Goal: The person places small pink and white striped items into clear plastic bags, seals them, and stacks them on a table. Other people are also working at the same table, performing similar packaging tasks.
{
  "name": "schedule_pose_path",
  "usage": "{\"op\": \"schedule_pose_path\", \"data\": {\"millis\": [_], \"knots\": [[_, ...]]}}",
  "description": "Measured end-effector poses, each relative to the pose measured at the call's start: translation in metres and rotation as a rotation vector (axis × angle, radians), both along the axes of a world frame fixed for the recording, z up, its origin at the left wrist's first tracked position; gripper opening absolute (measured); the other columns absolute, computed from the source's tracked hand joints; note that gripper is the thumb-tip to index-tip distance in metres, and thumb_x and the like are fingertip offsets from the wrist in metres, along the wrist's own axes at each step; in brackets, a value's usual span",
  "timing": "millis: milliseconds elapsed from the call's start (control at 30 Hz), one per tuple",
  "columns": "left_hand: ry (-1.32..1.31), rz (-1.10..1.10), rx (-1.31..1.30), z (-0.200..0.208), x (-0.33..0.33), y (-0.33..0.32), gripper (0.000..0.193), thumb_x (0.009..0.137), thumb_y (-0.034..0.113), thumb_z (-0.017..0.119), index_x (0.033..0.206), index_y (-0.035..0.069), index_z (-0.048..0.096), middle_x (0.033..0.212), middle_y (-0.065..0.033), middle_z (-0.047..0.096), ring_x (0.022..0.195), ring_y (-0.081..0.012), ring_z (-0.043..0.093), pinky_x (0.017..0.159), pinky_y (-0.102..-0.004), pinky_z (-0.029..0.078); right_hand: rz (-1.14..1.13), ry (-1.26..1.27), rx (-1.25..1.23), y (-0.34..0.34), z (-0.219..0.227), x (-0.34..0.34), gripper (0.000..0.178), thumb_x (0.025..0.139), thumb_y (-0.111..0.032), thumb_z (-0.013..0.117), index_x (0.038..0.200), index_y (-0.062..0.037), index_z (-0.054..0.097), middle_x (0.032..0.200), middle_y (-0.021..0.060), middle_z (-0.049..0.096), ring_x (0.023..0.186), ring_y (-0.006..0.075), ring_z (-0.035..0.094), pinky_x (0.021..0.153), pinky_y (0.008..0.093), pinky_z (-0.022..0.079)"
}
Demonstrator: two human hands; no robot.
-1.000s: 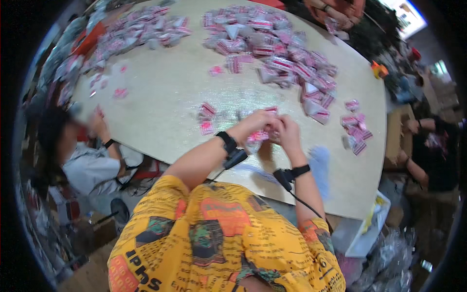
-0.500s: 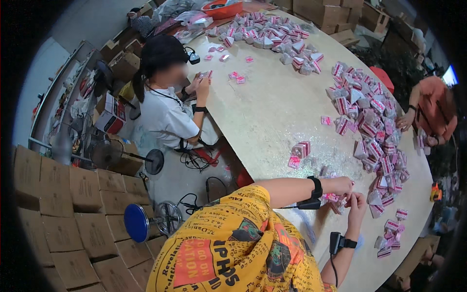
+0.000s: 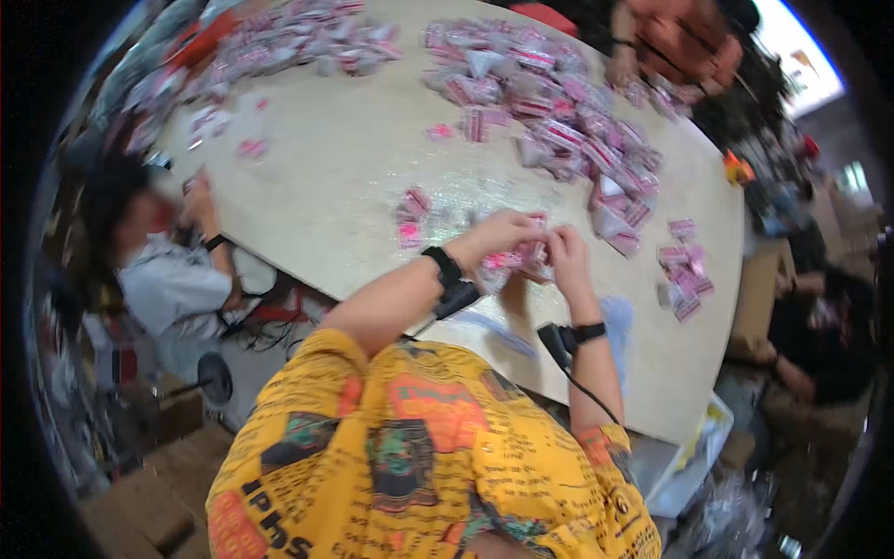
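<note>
Taking the big pale round table as the landmark and reading left to right: at its left edge a seated person in a light shirt leans in with a hand at the rim; on the table's far left lies a loose heap of pink and white packets, and a larger heap spreads across the far middle. Just inside the near edge sits a small stack of pink packets, and right of it the left hand and the right hand meet over the tabletop, both wrists wearing dark bands. The fingers of both hands are curled inward and pinch a small pink packet between them, thumbs against forefingers as far as can be made out; the exact grip is blurred. The packet looks light, thin and soft, likely film or paper wrapping that bends and crinkles easily, and its glossy face is probably a little slippery, so a fingertip pinch at its edges or corners seems the surest hold; squeezing its middle would likely crease it. Further right, near the table's right edge, lies another small cluster of pink packets, and at the far right rim a person in orange works at the pile.
</note>
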State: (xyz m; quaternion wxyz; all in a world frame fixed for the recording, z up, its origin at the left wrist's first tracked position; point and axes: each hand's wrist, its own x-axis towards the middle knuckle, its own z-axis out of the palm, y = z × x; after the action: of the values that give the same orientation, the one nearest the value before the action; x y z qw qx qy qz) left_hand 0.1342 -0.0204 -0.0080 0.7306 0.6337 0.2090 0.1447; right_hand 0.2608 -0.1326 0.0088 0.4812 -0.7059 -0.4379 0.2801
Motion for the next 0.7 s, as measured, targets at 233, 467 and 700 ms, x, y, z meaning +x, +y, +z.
{"op": "schedule_pose_path", "data": {"millis": [233,467,700], "knots": [[0.098,-0.064,-0.054,-0.008,0.011,-0.001,0.019,0.085,0.016,0.058,0.086,-0.001,0.065,0.069,0.0010,0.058,0.060,-0.0059,0.051,0.055,-0.0213,0.042,-0.071,0.391,0.061,-0.011,-0.025,0.008,0.012,0.090,-0.013,0.050,0.086,-0.0021,0.054,0.065,0.0000,0.052,0.053,0.0065,0.047,0.048,0.0213,0.041],[0.082,-0.040,-0.043,-0.015,0.008,0.001,0.019,0.086,0.017,0.058,0.088,-0.001,0.064,0.069,0.0017,0.058,0.060,-0.0050,0.051,0.055,-0.0199,0.041,-0.168,0.399,0.089,-0.019,-0.012,0.002,0.012,0.087,-0.012,0.056,0.089,-0.0001,0.059,0.070,0.0015,0.057,0.059,0.0065,0.053,0.051,0.0204,0.044],[0.105,0.007,0.136,-0.007,0.009,-0.003,0.019,0.080,0.018,0.062,0.082,0.000,0.067,0.065,-0.0020,0.060,0.058,-0.0072,0.051,0.053,-0.0246,0.042,-0.190,0.236,0.149,-0.013,-0.019,-0.007,0.012,0.081,-0.009,0.063,0.084,0.0021,0.063,0.073,0.0030,0.061,0.062,0.0077,0.055,0.057,0.0221,0.044]]}}
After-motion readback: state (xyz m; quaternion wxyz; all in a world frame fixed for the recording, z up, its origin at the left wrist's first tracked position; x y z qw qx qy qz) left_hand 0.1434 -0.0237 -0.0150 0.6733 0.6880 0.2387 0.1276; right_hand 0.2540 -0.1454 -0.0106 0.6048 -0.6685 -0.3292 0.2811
